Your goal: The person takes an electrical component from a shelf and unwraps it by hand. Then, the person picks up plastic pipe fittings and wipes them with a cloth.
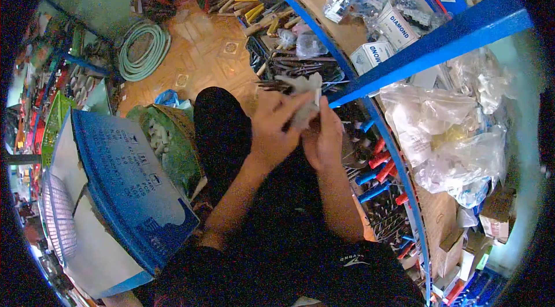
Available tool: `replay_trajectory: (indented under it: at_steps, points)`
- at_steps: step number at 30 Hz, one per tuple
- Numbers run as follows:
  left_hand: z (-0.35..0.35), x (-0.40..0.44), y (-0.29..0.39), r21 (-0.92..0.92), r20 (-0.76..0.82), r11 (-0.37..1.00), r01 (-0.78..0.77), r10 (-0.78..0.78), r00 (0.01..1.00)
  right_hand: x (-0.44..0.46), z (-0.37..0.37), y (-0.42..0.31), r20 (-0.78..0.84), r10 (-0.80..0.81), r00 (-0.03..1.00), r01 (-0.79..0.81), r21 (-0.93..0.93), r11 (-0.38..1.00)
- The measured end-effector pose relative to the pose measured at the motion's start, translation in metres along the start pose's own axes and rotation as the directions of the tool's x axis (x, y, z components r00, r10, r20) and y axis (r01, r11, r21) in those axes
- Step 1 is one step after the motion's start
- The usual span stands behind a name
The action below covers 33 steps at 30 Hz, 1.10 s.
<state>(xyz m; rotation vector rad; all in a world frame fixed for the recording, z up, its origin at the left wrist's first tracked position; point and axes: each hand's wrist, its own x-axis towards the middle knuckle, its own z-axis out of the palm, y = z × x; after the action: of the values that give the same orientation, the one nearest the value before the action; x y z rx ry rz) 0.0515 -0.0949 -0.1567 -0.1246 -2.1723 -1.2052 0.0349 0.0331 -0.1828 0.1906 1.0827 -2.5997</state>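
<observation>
A whitish, crumpled item (306,84), too blurred to name, is held between both hands near the middle of the view. My left hand (277,125) has its fingers against the item's left side, smeared by motion. On the other side, my right hand (325,136) is closed around the item's lower right part. Some thin dark pieces stick out to the left above my left hand; what they are is unclear. Both hands are above my dark-clothed lap.
A blue and white carton (136,180) stands at the left, beside a green sack (165,139). A coiled hose (144,50) lies on the tiled floor. At the right, a blue-edged shelf holds plastic bags (457,134), crossed by a blue beam (433,47). Tools with red and blue handles hang below.
</observation>
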Motion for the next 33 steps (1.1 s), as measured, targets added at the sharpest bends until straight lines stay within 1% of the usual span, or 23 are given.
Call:
replay_trajectory:
  at_steps: [1, 2, 3, 4, 5, 6, 9, 11, 12, 14, 15, 18, 20, 21, 22, 24, 27, 28, 29, 30, 31, 32, 33]
  points:
    - [0.002, -0.004, 0.002, 0.003, 0.029, 0.997, -0.081, 0.081, 0.996, 0.001, -0.003, 0.001, 0.008, 0.008, 1.000, -0.008, -0.002, 1.000]
    - [0.003, -0.004, 0.001, -0.026, 0.016, 0.997, -0.066, 0.066, 0.998, 0.005, -0.004, 0.002, 0.022, 0.015, 1.000, -0.015, -0.006, 1.000]
    - [0.002, -0.002, -0.003, -0.034, -0.021, 0.999, -0.001, 0.000, 1.000, 0.008, -0.005, 0.003, 0.037, 0.022, 0.999, -0.022, -0.010, 1.000]
    - [-0.001, 0.003, -0.008, -0.044, -0.057, 0.997, 0.064, -0.067, 0.996, 0.003, 0.006, 0.002, -0.005, 0.011, 1.000, -0.011, -0.074, 0.997]
    - [-0.004, 0.005, -0.011, -0.058, -0.092, 0.990, 0.131, -0.136, 0.986, -0.001, 0.007, 0.003, -0.001, 0.009, 1.000, -0.010, -0.078, 0.997]
    - [-0.006, 0.006, -0.011, -0.072, -0.093, 0.978, 0.196, -0.202, 0.975, -0.005, 0.008, 0.004, 0.003, 0.009, 1.000, -0.009, -0.082, 0.997]
    - [-0.008, -0.005, -0.008, 0.009, 0.020, 0.997, 0.081, -0.082, 0.996, -0.001, 0.007, 0.002, 0.003, 0.027, 1.000, -0.027, -0.046, 0.999]
    - [0.004, -0.009, -0.011, -0.053, -0.006, 0.997, 0.047, -0.048, 0.999, 0.005, 0.007, 0.002, 0.000, 0.046, 0.999, -0.046, -0.003, 0.999]
    - [0.009, -0.009, -0.013, -0.082, -0.018, 0.996, 0.026, -0.028, 0.999, 0.007, 0.008, 0.004, -0.034, 0.034, 0.999, -0.034, 0.021, 0.999]
    - [0.009, 0.001, -0.012, -0.063, -0.023, 0.995, 0.078, -0.080, 0.997, 0.008, 0.016, 0.009, -0.103, 0.009, 0.995, -0.001, 0.070, 0.998]
    - [0.010, 0.006, -0.011, -0.056, -0.025, 0.993, 0.104, -0.105, 0.994, 0.008, 0.017, 0.007, -0.102, -0.007, 0.995, 0.015, 0.075, 0.997]
    - [0.014, 0.011, -0.010, -0.024, 0.023, 0.998, 0.064, -0.064, 0.998, 0.007, 0.018, -0.004, -0.098, -0.037, 0.995, 0.044, 0.074, 0.996]
    - [0.019, 0.017, -0.013, -0.132, -0.008, 0.984, 0.120, -0.122, 0.992, 0.006, 0.006, -0.005, -0.087, -0.033, 0.996, 0.038, 0.055, 0.998]
    - [0.022, 0.021, -0.016, -0.185, -0.018, 0.972, 0.145, -0.151, 0.988, 0.004, -0.003, -0.004, -0.035, -0.029, 0.999, 0.030, 0.022, 0.999]
    - [0.026, 0.024, -0.024, -0.264, -0.019, 0.934, 0.241, -0.255, 0.967, 0.000, -0.014, -0.002, 0.017, -0.024, 1.000, 0.024, -0.011, 1.000]
    - [0.030, 0.040, -0.045, -0.411, 0.006, 0.812, 0.414, -0.452, 0.892, -0.007, -0.039, 0.002, 0.121, 0.009, 0.993, 0.003, -0.098, 0.995]
    - [0.030, 0.078, -0.045, -0.621, 0.014, 0.621, 0.478, -0.601, 0.799, -0.042, -0.048, -0.021, 0.099, 0.128, 0.987, -0.086, -0.347, 0.934]
    - [0.036, 0.091, -0.049, -0.612, -0.004, 0.661, 0.434, -0.551, 0.834, -0.055, -0.043, -0.043, 0.061, 0.175, 0.983, -0.111, -0.567, 0.816]
    - [0.043, 0.104, -0.055, -0.608, -0.033, 0.694, 0.385, -0.507, 0.862, -0.064, -0.052, -0.058, 0.149, 0.123, 0.981, 0.014, -0.687, 0.727]
    - [0.053, 0.117, -0.060, -0.604, -0.081, 0.726, 0.330, -0.467, 0.881, -0.072, -0.063, -0.074, 0.253, 0.101, 0.962, 0.142, -0.783, 0.606]
    - [0.068, 0.131, -0.066, -0.534, -0.164, 0.815, 0.224, -0.360, 0.919, -0.075, -0.061, -0.096, 0.361, 0.107, 0.926, 0.274, -0.841, 0.467]
    - [0.083, 0.147, -0.073, -0.445, -0.239, 0.888, 0.118, -0.245, 0.940, -0.087, -0.055, -0.126, 0.345, 0.132, 0.929, 0.253, -0.856, 0.452]
    - [0.098, 0.161, -0.080, -0.339, -0.302, 0.940, 0.016, -0.125, 0.945, -0.095, -0.053, -0.151, 0.351, 0.109, 0.930, 0.273, -0.857, 0.437]
